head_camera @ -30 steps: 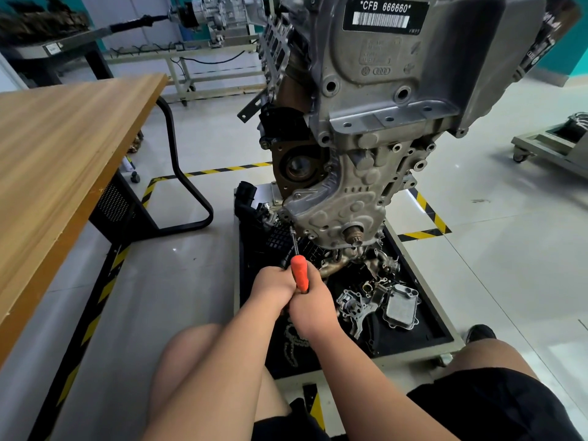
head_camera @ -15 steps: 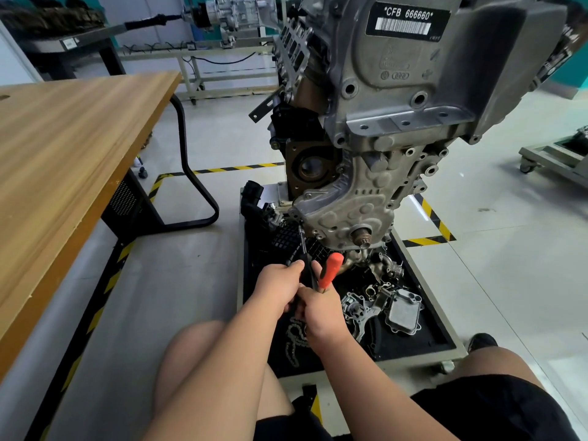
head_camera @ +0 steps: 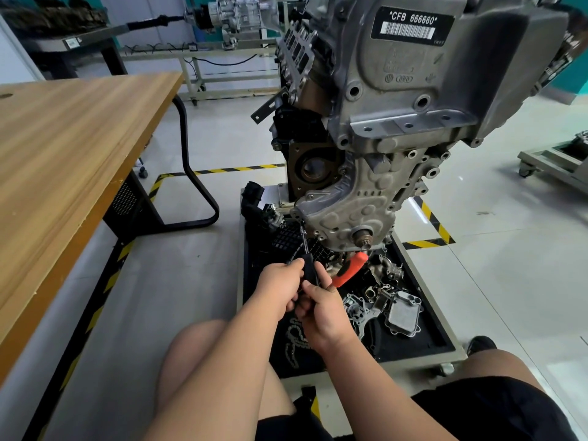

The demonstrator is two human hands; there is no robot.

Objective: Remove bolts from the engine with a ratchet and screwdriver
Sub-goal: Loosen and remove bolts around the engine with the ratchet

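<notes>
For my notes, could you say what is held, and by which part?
The ratchet: right hand grips its orange handle's base, left hand pinches the black head.

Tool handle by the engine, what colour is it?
The handle is orange, best seen in the head view.

**Bright, even light with wide-angle bend**

Soft, bright light fills the room. Glare streaks the floor (head_camera: 509,249) at right. The tray (head_camera: 442,342) beneath the engine (head_camera: 413,106) lies in shadow. Edges bow outward, curving the table (head_camera: 63,154). Far background is slightly soft.
</notes>
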